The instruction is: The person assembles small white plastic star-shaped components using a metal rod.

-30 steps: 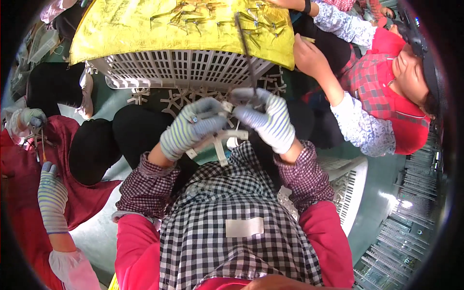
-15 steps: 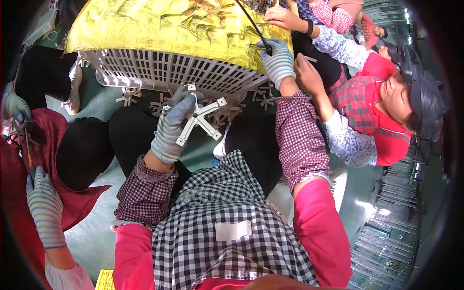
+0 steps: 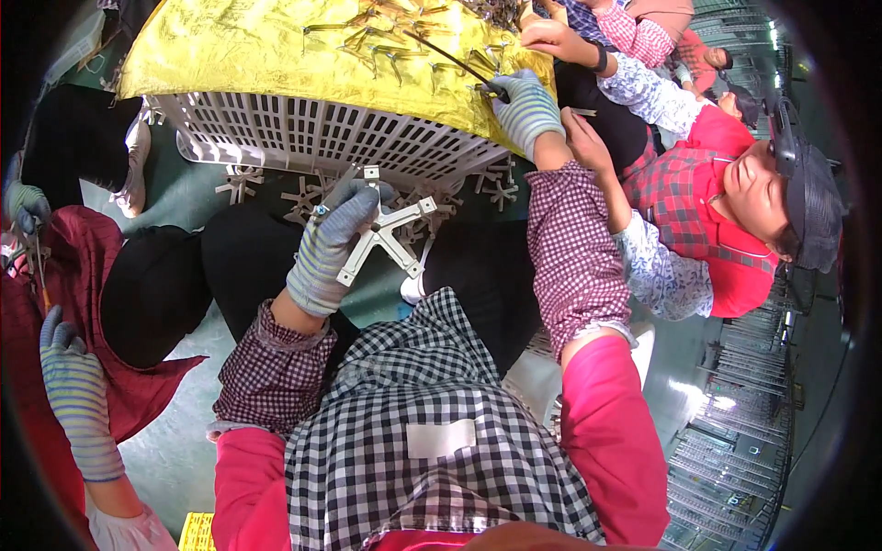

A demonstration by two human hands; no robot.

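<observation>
My left hand (image 3: pixel 331 248), in a striped glove, is closed round one side of a pale star-shaped part (image 3: pixel 378 231) with several arms. One of that part's arms is hidden under the fingers. Over the yellow-covered crate, my gloved right hand (image 3: pixel 530 112) grips the dark handle of a thin rod tool (image 3: pixel 457 62). Its shaft slants up and left, with its tip above small metal pieces (image 3: pixel 393 61) scattered on the yellow cover (image 3: pixel 230 55). The exact kind of tool cannot be made out.
The white slatted crate (image 3: pixel 294 138) bears the yellow cover. More star-shaped parts (image 3: pixel 241 182) lie on the floor beside it. A co-worker's hand (image 3: pixel 556 39) reaches over the cover at right. Another co-worker's gloved hand (image 3: pixel 73 386) is at left. Racks (image 3: pixel 735 413) stand far right.
The rod tool has swung down to the left, over the metal pieces. My left hand and the star-shaped part have shifted slightly right. The left co-worker's lower hand has come away from a tool.
</observation>
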